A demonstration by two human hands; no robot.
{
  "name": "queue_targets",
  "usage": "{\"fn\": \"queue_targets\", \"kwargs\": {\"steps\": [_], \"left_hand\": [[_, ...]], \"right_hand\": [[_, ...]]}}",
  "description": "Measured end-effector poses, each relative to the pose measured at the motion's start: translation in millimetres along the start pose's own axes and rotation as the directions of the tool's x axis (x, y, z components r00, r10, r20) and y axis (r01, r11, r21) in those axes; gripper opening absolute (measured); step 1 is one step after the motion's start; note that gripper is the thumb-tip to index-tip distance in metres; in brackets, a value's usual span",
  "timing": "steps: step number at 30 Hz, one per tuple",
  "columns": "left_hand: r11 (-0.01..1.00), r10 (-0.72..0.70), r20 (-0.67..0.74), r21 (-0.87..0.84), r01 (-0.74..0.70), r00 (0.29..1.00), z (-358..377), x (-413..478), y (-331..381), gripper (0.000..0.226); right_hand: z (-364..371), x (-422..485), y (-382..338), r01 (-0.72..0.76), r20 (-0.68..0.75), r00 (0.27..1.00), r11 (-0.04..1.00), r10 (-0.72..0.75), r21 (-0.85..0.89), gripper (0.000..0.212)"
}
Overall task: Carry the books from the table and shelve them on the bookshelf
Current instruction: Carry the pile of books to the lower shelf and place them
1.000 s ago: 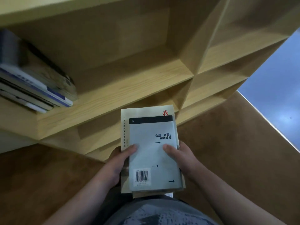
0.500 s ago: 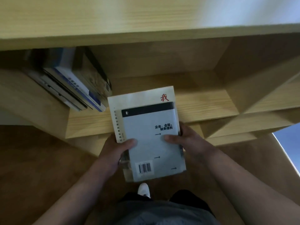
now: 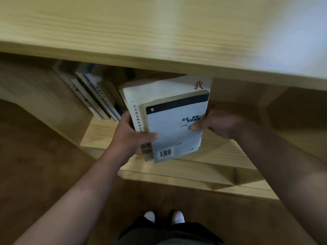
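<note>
At frame centre, the left hand and right hand clamp a stack of books tilted into the bookshelf opening, beside shelved books at upper left.

It looks like a library or study room: a light wooden bookshelf with open compartments, leaning shelved books, a brown floor.
</note>
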State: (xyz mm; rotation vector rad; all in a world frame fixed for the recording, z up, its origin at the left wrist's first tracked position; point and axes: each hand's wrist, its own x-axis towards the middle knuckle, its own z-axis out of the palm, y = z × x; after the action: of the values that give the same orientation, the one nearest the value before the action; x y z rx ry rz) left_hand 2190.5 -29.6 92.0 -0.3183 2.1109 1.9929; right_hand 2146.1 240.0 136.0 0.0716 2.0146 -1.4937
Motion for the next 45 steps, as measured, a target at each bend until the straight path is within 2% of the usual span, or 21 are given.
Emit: {"fn": "queue_targets", "kwargs": {"steps": [3,6,9,12,14,15,16,17,18,21,23,26,30,34,37,40,42,44,45], "left_hand": [[0.997,0.063,-0.08,0.041,-0.06,0.995,13.4,2.3,0.5,0.102],[0.99,0.124,-0.17,0.083,-0.111,0.978,26.4,0.9,-6.0,0.09],[0.978,0.176,-0.194,0.147,-0.149,0.965,33.4,2.0,-8.3,0.089],[0.962,0.212,-0.197,0.212,-0.17,0.957,38.9,0.1,-9.7,0.089],[0.957,0.233,-0.222,0.226,-0.183,0.947,43.0,-2.8,-11.5,0.086],[0.954,0.245,-0.234,0.229,-0.192,0.941,44.9,-3.8,-12.1,0.085],[0.953,0.255,-0.242,0.228,-0.201,0.936,46.9,-4.4,-13.2,0.084],[0.95,0.266,-0.248,0.23,-0.21,0.932,48.7,-5.1,-14.3,0.083],[0.946,0.277,-0.253,0.24,-0.217,0.927,50.7,-5.4,-15.7,0.083],[0.929,0.319,-0.252,0.271,-0.25,0.913,56.0,-8.3,-19.5,0.085],[0.925,0.334,-0.26,0.274,-0.263,0.906,58.6,-9.5,-21.2,0.086],[0.917,0.363,-0.304,0.281,-0.281,0.881,62.9,-5.9,-24.2,0.084],[0.891,0.432,-0.423,0.336,-0.305,0.797,67.3,6.8,-27.5,0.085],[0.922,0.384,-0.581,0.284,-0.264,0.718,63.3,23.8,-19.2,0.085],[0.951,0.302,-0.611,0.143,-0.274,0.731,57.1,33.8,-15.7,0.083],[0.945,0.326,-0.536,0.161,-0.284,0.779,45.8,29.5,-15.0,0.078],[0.947,0.32,-0.427,0.153,-0.281,0.846,32.9,19.6,-16.5,0.056],[0.963,0.268,-0.305,0.124,-0.241,0.914,14.4,12.2,-16.5,0.038],[0.968,0.242,-0.255,0.128,-0.216,0.936,4.6,10.3,-15.6,0.036]], "right_hand": [[-9.1,17.0,-4.9,0.056,-0.009,0.998,0.998,-0.056,0.005,0.066],[-11.6,30.6,-8.3,0.067,-0.016,0.998,0.998,-0.067,0.004,0.06],[-11.0,35.3,-7.8,0.052,-0.088,0.995,0.998,-0.056,-0.048,0.051],[-4.3,29.5,-5.2,0.031,-0.118,0.992,0.996,-0.041,-0.086,0.061],[4.3,22.9,3.3,0.019,-0.173,0.984,0.985,-0.049,-0.169,0.058],[9.9,19.0,9.0,-0.015,-0.252,0.966,0.966,-0.052,-0.257,0.056],[15.8,16.6,17.4,-0.099,-0.34,0.94,0.928,-0.031,-0.358,0.065],[23.9,12.9,24.8,-0.189,-0.411,0.911,0.894,0.006,-0.405,0.076],[33.6,11.7,33.5,-0.243,-0.423,0.904,0.897,0.071,-0.369,0.078],[68.0,10.4,49.1,-0.212,-0.263,0.948,0.972,0.178,-0.106,0.047],[79.4,18.6,57.9,-0.128,-0.21,0.969,0.991,0.131,0.028,0.048],[74.9,36.0,66.7,-0.02,-0.164,0.986,0.994,0.037,0.105,0.063],[63.2,62.8,50.3,0.031,-0.079,0.997,0.996,-0.024,0.087,0.081],[68.2,94.4,15.1,0.01,-0.092,0.996,1.0,-0.008,0.029,0.072],[72.9,101.8,-0.7,0.015,-0.098,0.995,1.0,-0.013,0.011,0.063],[65.1,100.7,1.5,0.077,-0.142,0.986,0.991,-0.092,-0.108,0.038],[67.1,100.9,13.2,0.067,-0.104,0.99,0.957,-0.1,-0.283,0.052],[69.9,98.0,32.3,0.107,0.012,0.993,0.891,-0.114,-0.44,0.101],[72.4,97.0,40.9,0.117,0.045,0.993,0.869,-0.109,-0.482,0.121]]}}
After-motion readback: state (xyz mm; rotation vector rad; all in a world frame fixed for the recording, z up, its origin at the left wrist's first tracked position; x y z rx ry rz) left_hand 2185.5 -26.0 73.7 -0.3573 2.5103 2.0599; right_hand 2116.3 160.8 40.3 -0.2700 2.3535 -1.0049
